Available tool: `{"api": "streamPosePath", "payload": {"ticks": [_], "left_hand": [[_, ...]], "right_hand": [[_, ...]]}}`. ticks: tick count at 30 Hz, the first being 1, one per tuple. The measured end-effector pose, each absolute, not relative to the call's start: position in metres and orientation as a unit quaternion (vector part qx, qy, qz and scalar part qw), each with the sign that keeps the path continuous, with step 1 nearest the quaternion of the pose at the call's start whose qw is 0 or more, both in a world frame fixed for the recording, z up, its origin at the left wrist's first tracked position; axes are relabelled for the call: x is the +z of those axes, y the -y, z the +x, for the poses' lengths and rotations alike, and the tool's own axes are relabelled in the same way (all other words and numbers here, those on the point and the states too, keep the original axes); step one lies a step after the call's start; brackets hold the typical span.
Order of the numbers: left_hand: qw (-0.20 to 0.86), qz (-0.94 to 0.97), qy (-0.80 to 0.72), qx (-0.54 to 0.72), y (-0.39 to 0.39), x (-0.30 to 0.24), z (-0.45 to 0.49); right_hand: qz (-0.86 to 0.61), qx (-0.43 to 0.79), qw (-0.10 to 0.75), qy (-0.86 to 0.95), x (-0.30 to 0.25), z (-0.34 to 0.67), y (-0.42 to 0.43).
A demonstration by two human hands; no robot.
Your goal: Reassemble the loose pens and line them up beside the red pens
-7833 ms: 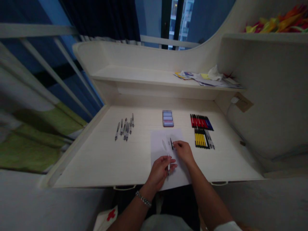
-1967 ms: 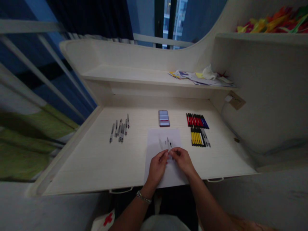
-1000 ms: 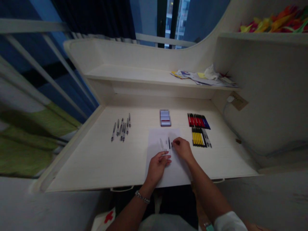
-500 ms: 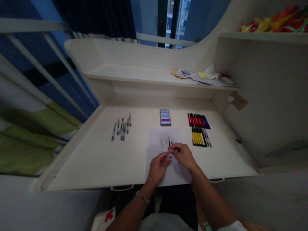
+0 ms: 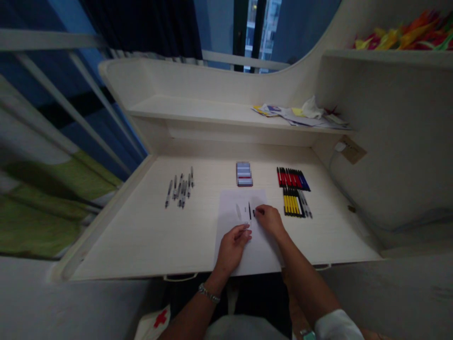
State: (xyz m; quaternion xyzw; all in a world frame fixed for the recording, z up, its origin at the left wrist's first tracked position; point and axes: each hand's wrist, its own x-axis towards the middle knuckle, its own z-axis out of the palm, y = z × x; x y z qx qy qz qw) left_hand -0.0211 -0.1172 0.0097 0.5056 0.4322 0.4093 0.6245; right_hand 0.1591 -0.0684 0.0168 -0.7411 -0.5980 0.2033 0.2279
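Note:
A white sheet of paper (image 5: 231, 238) lies at the near middle of the desk, with small pen parts on it: a clear barrel piece (image 5: 238, 211) and a thin black piece (image 5: 249, 210). My left hand (image 5: 231, 246) rests on the sheet, fingers curled in a pinch around a small pale part that I cannot name. My right hand (image 5: 271, 220) reaches to the sheet's upper right, fingertips pinched at a small dark part (image 5: 255, 212) beside the black piece.
Several grey pens (image 5: 180, 189) lie at the desk's left. Red, blue, yellow and grey pens (image 5: 294, 191) sit in rows at the right. A small striped box (image 5: 244, 174) is behind the sheet. Papers (image 5: 300, 115) clutter the upper shelf.
My right hand moved from meeting the left hand back up to the small dark part on the sheet. My left hand stayed put, still pinched.

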Motion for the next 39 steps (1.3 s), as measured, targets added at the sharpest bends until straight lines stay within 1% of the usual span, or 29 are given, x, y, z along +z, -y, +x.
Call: {"api": "streamPosePath", "payload": {"ticks": [3,6,9,11,15,17,19,22,29,35,37,39], "left_hand": [[0.626,0.504,-0.432,0.409,0.117,0.009,-0.021],[0.627,0.503,-0.434,0.408,0.117,0.009,-0.021],[0.627,0.502,-0.433,0.41,0.116,0.008,-0.021],[0.628,0.503,-0.432,0.407,0.116,0.007,-0.021],[0.632,0.51,-0.423,0.403,0.115,0.006,-0.021],[0.633,0.512,-0.418,0.404,0.116,0.005,-0.02],[0.63,0.515,-0.418,0.403,0.116,0.005,-0.019],[0.624,0.524,-0.418,0.401,0.116,0.004,-0.017],[0.618,0.544,-0.4,0.403,0.116,0.002,-0.019],[0.622,0.525,-0.417,0.404,0.117,0.004,-0.02],[0.619,0.522,-0.424,0.406,0.116,0.005,-0.02],[0.618,0.521,-0.426,0.406,0.116,0.006,-0.021]], "right_hand": [[-0.765,0.169,0.181,0.595,0.016,0.149,0.064],[-0.777,0.148,0.155,0.592,0.017,0.142,0.062],[-0.775,0.151,0.165,0.59,0.02,0.142,0.062],[-0.757,0.189,0.229,0.583,0.023,0.145,0.064],[-0.644,0.346,0.433,0.527,0.034,0.146,0.078],[-0.597,0.393,0.485,0.505,0.041,0.142,0.086],[-0.58,0.403,0.503,0.498,0.046,0.138,0.093],[-0.578,0.407,0.501,0.5,0.049,0.132,0.101],[-0.582,0.411,0.439,0.547,0.049,0.13,0.111],[-0.594,0.383,0.441,0.553,0.039,0.146,0.098],[-0.627,0.351,0.417,0.556,0.032,0.15,0.087],[-0.678,0.294,0.363,0.567,0.026,0.151,0.076]]}}
